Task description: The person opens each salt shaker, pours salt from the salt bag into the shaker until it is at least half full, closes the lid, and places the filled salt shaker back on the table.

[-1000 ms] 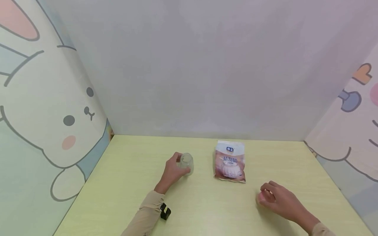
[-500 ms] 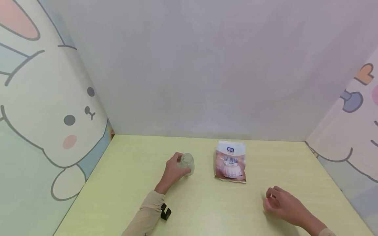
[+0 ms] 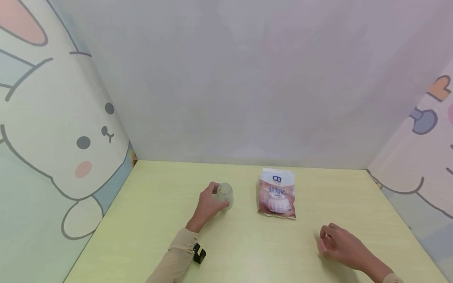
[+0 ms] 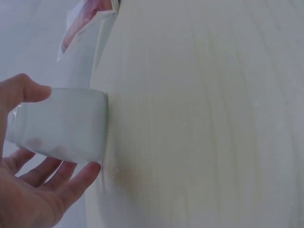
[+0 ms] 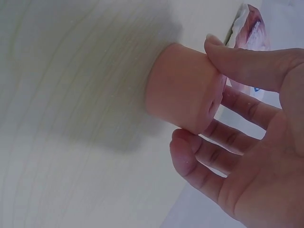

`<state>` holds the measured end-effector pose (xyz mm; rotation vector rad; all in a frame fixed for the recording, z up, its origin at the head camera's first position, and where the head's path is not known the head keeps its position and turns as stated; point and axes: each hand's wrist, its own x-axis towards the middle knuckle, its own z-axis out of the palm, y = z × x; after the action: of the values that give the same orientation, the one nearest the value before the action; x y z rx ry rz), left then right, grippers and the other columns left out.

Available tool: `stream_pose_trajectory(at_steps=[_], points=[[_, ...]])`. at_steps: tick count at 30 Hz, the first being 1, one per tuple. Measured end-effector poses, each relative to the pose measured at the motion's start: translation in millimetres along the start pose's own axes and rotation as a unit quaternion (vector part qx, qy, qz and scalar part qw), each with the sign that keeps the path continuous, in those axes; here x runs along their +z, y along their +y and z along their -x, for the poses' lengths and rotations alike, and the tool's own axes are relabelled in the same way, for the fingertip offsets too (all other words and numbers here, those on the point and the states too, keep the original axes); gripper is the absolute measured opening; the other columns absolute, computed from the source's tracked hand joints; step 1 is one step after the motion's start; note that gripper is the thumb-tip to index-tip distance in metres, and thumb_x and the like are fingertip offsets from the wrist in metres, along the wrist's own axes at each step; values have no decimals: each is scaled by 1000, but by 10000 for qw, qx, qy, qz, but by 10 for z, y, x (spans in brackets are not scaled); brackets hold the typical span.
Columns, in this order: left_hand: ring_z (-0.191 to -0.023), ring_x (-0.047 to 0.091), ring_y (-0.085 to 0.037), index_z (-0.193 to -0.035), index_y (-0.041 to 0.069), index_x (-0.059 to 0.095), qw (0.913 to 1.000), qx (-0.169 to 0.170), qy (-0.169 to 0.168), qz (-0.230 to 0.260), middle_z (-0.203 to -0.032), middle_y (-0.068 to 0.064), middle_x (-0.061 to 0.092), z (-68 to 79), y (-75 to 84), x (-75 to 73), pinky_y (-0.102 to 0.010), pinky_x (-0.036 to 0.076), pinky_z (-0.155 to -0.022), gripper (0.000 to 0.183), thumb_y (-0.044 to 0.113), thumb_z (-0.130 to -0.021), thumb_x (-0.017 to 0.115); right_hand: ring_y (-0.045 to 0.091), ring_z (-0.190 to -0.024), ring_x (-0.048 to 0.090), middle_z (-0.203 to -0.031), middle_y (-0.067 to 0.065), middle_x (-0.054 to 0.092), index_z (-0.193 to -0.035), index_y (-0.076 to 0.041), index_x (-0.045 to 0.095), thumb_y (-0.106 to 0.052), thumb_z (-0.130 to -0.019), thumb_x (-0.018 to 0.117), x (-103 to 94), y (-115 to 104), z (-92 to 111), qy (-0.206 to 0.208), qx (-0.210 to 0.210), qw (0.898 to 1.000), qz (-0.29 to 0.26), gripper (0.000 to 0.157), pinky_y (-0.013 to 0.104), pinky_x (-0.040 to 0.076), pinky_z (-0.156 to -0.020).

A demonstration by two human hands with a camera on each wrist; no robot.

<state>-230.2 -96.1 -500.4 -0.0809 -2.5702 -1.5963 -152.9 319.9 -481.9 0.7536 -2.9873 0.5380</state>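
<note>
A clear glass jar (image 3: 224, 196) stands upright on the table, left of its middle. My left hand (image 3: 208, 202) grips it from the left, thumb on the near side and fingers round the far side. In the left wrist view the jar (image 4: 61, 123) looks empty, its base at the tabletop. At the right front, my right hand (image 3: 343, 247) holds a small pink cylinder (image 5: 183, 88) between thumb and fingers. One end of the cylinder is at the table surface; the other has a small dark hollow. From the head view the fingers mostly hide it.
A brown and white salt packet (image 3: 277, 192) lies between the hands, farther back. The pale yellow table (image 3: 247, 243) ends at a grey back wall (image 3: 226, 98). Cartoon-printed panels (image 3: 46, 137) stand at both sides. A black strap-like piece (image 3: 199, 253) sits at the left sleeve.
My right hand has shifted a little to the right and nearer with the pink cylinder, then hardly moves in the last half second. The left hand and the glass jar stay put.
</note>
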Motion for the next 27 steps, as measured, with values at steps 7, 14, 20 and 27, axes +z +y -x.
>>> stream_pose_trajectory(at_steps=[7,14,20,27], points=[[-98,54,-20,-109,15,56,10000,-9,1,-18,-103,-2,61,-5,-16,12,-44,46,-85,47,16,-67,79,-2,-62,36,-75,-13,39,-83,-25,55,-10,-70,76,0,9,24,66,-66,10000,-30,28,18,32,-50],[-98,54,-21,-110,12,56,9999,119,39,-47,-103,-3,61,9,-17,12,-46,46,-84,48,15,-68,78,-2,-63,38,-76,-13,41,-82,-25,57,-5,-71,73,-1,30,29,-39,-199,9998,-5,28,18,35,-49],[-102,54,-24,-113,10,55,9998,176,-28,36,-107,-7,61,34,11,2,-50,45,-88,48,14,-71,77,-1,-66,40,-79,-12,43,-85,-23,59,-3,-66,74,-24,42,39,-234,-267,9994,2,31,19,38,-51],[-103,54,-24,-117,10,53,9997,197,-113,-19,-110,-7,59,28,-20,15,-49,46,-87,51,16,-73,76,-3,-67,40,-81,-14,46,-85,-22,62,-3,-69,74,-26,61,76,-5,-500,9987,125,28,19,41,-52]])
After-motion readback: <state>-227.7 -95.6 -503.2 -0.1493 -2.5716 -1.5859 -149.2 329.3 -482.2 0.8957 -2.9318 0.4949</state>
